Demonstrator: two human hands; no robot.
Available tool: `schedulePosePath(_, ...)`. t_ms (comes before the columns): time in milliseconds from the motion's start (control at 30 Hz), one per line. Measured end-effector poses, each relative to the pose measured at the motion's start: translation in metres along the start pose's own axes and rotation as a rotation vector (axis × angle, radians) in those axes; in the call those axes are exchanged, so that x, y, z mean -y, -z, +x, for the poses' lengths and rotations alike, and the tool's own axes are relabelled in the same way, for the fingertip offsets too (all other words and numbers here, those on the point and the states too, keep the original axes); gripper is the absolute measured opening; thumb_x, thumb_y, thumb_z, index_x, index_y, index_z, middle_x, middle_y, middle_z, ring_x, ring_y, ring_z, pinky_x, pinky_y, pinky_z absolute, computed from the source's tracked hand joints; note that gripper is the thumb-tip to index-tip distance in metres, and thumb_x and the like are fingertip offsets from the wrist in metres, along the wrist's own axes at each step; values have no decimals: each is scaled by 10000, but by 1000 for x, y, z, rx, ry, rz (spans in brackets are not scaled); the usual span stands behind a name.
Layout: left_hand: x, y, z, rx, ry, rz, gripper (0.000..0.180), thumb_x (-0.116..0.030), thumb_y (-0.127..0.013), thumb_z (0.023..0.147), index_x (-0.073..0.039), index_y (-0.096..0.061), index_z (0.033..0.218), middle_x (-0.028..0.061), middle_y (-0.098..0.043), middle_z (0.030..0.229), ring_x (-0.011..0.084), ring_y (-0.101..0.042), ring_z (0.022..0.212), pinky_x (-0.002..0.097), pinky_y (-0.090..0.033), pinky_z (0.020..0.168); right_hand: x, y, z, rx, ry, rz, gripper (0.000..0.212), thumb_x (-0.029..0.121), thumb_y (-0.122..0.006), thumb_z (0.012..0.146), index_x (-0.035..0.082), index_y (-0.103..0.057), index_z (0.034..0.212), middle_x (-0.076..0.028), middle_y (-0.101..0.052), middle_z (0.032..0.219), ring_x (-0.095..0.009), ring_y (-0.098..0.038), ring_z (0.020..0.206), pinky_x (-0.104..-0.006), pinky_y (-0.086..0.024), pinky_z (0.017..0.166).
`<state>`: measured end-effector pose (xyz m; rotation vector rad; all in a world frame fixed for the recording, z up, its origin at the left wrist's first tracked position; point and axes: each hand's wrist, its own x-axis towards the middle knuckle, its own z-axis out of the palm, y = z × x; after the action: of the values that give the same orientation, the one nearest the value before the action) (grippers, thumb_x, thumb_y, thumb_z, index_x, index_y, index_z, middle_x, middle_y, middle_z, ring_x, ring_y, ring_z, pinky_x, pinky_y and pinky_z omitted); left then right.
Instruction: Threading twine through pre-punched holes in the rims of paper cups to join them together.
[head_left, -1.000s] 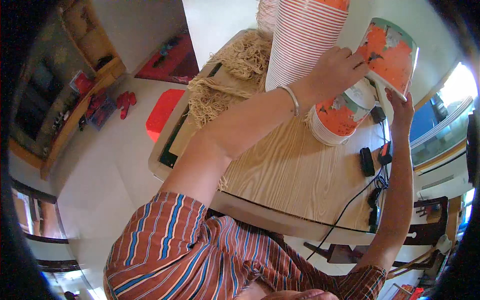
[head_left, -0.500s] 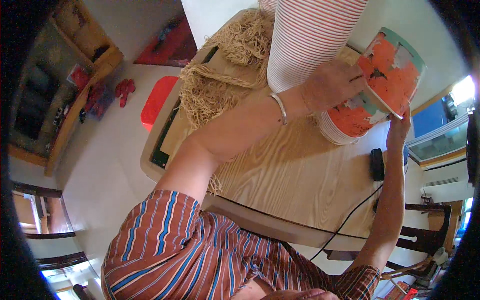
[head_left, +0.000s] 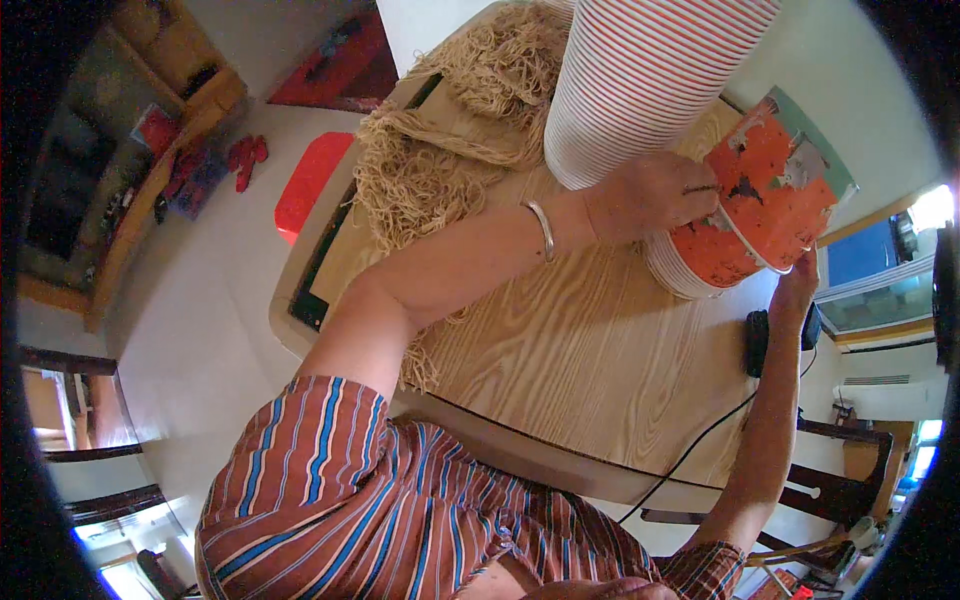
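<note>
A wood-grain table (head_left: 570,350) with a pale, rounded edging fills the view from its centre toward one o'clock, its surface marked by pale and brown grain lines. At eleven to twelve o'clock lie tangled heaps of tan yarn (head_left: 420,190), and at one o'clock rises a tall stack of nested cups (head_left: 640,100), its white rims packed in close rings. A black device (head_left: 757,345) sits at three o'clock, and a dark cable (head_left: 690,450) runs over the table's edge at four. Beyond the table, a red stool (head_left: 312,185) and red slippers (head_left: 246,160) stand at ten o'clock on a pale floor (head_left: 200,280), a red mat (head_left: 335,70) lies at eleven, a bright window (head_left: 880,255) opens at three, and a dark wooden chair (head_left: 840,490) stands at four. The orange cup (head_left: 770,185) is at two o'clock, tilted, mouth down over a short stack of similar cups (head_left: 710,262), its white rim around their upper part. Its orange side is blotched with grey and dark flecks, and a green band circles the upper end. The left hand (head_left: 650,198), fingers bent, grasps the rim from its nine o'clock side; the right hand (head_left: 797,285) grips the rim at its four o'clock side, some fingers hidden.
</note>
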<state>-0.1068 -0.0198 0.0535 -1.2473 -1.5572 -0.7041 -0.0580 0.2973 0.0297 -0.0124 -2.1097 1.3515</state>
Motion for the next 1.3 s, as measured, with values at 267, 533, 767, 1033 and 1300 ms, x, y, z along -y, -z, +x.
schedulePosePath(267, 2, 6, -14, 76, 6, -111, 137, -115, -571, 773, -42, -545, 886, 119, -594, 920, 272, -620, 801, 360, -534, 683, 8, -3, -5, 77, -64, -57, 404, 84, -521, 931, 16, -483, 1327, -84, -570, 1255, -164, -528, 1136, -318, -404, 975)
schedulePosePath(533, 8, 1, -29, 134, -5, -102, 134, -106, -556, 777, -36, -545, 891, 130, -591, 956, 274, -622, 807, 352, -536, 689, 5, 7, -12, 129, -98, 6, 378, 62, -586, 898, 12, -546, 1270, -76, -628, 1164, -154, -565, 1057, -305, -426, 938)
schedulePosePath(767, 11, 0, -41, 317, 48, -143, 223, -122, -564, 820, -48, -612, 1025, 140, -630, 1064, 311, -638, 941, 371, -563, 760, 3, 8, -14, 148, -111, -113, 325, 86, -589, 908, 2, -584, 1222, -68, -652, 1104, -128, -578, 1002, -275, -442, 898)
schedulePosePath(1033, 14, 0, -44, 396, 81, -149, 270, -118, -528, 837, -51, -581, 1093, 163, -611, 1094, 332, -623, 976, 377, -556, 784, -12, 10, -15, 132, -103, -108, 303, 79, -585, 907, -4, -600, 1198, -60, -659, 1073, -125, -583, 961, -278, -453, 867)
schedulePosePath(1300, 18, -7, -52, 374, 68, -177, 266, -120, -527, 836, -38, -581, 1084, 172, -602, 1122, 325, -609, 1018, 375, -545, 830, -14, 10, -15, 155, -159, -40, 301, 106, -579, 920, 1, -601, 1202, -67, -656, 1078, -138, -585, 973, -288, -450, 881)
